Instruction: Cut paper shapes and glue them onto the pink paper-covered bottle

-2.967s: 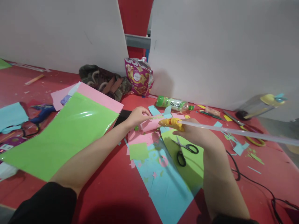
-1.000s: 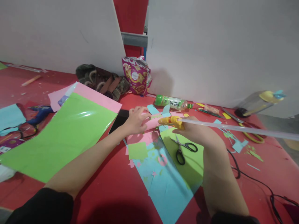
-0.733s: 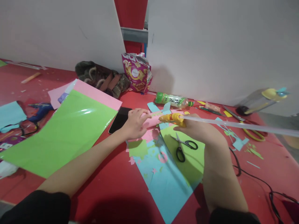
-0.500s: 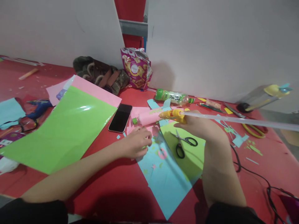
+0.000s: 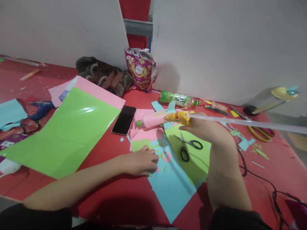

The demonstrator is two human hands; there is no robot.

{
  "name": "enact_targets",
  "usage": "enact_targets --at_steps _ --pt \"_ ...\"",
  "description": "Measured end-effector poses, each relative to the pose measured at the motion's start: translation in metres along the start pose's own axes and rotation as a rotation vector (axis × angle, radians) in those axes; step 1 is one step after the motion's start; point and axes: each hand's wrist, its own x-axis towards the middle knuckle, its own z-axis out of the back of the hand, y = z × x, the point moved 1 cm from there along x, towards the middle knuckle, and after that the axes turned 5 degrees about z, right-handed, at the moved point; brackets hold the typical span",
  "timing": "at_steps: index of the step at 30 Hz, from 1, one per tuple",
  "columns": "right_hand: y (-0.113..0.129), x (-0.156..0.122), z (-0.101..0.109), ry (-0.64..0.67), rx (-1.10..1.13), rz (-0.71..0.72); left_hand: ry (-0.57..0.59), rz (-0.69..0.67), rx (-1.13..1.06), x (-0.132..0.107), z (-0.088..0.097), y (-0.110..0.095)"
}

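Your right hand point(image 5: 203, 127) has its fingers closed round the yellow glue gun point(image 5: 176, 117), nose at the pink-wrapped bottle point(image 5: 153, 120); contact unclear. Bottle lies sideways toward the far edge of the tabletop point(image 5: 107, 193), phone point(image 5: 124, 120) just left. Your left hand point(image 5: 144, 162), fingers curled, is over the blue sheet's point(image 5: 171, 191) left margin; cannot tell if they pinch anything. Scissors point(image 5: 185, 147) gape between your hands. Red strip runs between left forearm and near edge; blue sheet's corner points there.
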Motion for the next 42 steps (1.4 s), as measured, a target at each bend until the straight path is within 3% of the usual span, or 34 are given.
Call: enact_targets --at_steps 8,13,21,27,30,42 --pt "-0.003 -0.001 0.0 -0.012 0.066 -0.015 -0.046 0.026 -0.066 -0.005 -0.003 -0.005" --pt "-0.001 -0.005 0.003 -0.08 0.121 0.002 -0.101 0.149 -0.169 -0.012 -0.007 -0.004" --pt "0.001 -0.019 0.01 -0.125 0.07 -0.103 -0.354 0.399 -0.259 -0.023 -0.012 0.002" --pt "0.0 -0.035 0.016 -0.16 -0.1 -0.156 -0.472 0.482 -0.213 -0.025 -0.016 0.009" --pt "-0.01 -0.041 0.007 -0.165 -0.138 -0.211 -0.492 0.49 -0.206 -0.026 -0.019 0.013" --pt "-0.058 -0.061 -0.061 -0.018 -0.109 -0.292 -0.525 0.51 -0.201 -0.025 -0.023 0.014"
